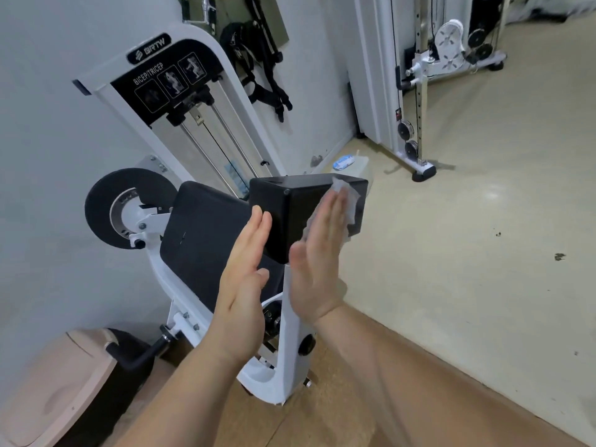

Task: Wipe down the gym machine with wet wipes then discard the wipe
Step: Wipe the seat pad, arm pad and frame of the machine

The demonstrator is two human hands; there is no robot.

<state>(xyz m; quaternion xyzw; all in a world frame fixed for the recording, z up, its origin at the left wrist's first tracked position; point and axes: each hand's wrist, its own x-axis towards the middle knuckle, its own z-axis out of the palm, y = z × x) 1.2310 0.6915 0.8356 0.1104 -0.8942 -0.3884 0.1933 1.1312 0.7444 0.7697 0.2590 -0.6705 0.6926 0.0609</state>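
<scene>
Two hands are raised at the centre of the frame. The right hand (pixel 317 253), fingers straight and held together, presses a white wet wipe (pixel 350 195) flat against the side of the black block (pixel 290 217) on the white gym machine (pixel 225 75). The left hand (pixel 246 282), also flat with straight fingers, has its fingertips at the block's left edge. A wipes pack (pixel 345 162) lies on the floor (pixel 483 253) just above the block.

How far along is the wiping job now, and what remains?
In hand: the right hand presses the wet wipe flat on the black pad, the left hand open beside it. Which parts are already clean cannot be told. Left: discarding the wipe, perhaps in the pink-lidded bin.
</scene>
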